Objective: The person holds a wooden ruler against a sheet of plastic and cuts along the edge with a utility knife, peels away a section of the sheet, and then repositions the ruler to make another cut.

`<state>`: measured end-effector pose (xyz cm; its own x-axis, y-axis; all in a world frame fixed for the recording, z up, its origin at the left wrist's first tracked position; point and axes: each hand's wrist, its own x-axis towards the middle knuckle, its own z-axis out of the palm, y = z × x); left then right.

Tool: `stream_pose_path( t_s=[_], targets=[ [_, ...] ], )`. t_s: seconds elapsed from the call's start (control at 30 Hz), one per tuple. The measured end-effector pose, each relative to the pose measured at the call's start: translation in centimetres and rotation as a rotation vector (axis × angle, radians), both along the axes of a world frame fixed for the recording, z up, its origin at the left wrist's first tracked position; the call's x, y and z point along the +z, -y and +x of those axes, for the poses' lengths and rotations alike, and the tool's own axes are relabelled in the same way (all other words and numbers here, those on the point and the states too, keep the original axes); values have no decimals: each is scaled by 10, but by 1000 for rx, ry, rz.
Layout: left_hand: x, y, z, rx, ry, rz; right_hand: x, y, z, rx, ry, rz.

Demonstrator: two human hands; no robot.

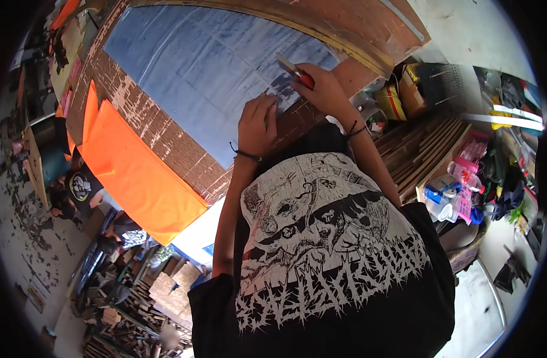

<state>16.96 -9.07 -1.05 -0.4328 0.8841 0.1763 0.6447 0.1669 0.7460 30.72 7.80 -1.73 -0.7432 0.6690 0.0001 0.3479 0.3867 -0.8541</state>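
Observation:
A blue-grey sheet [190, 65] with faint crease lines lies over a worn brown board [160, 134]. My right hand [326, 89], at the sheet's near right end, is closed around a red-handled cutting tool [306, 80]. Its metal blade points up and left over the sheet. Just left of it, my left hand [258, 122] rests on the sheet's near edge, fingers stretched forward and slightly bent. A dark patch shows on the sheet between the two hands. Both wrists wear dark cords.
Folded orange cloth [136, 170] hangs over the board's left side. A wooden strip [345, 45] runs along the far edge. Stacked wood strips [425, 149] and a pink basket [464, 200] stand right. Other people [85, 185] are at lower left, near scrap wood [130, 304].

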Motion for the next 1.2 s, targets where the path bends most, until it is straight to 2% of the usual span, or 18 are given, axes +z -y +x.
stream_pose_path(
  t_s=[0.23,0.53,0.93,1.2],
  targets=[
    [5,0,-18,-66,207,-131,-12,-2,0,-15,-109,-31],
    [2,-1,-20,-53,211,-115,-5,-7,2,35,-19,-66],
    [-5,-1,-29,-102,256,-143,-6,-6,2,24,-69,-34],
    [-5,-2,-26,-111,260,-53,-7,-9,0,50,-40,-77]
  ],
)
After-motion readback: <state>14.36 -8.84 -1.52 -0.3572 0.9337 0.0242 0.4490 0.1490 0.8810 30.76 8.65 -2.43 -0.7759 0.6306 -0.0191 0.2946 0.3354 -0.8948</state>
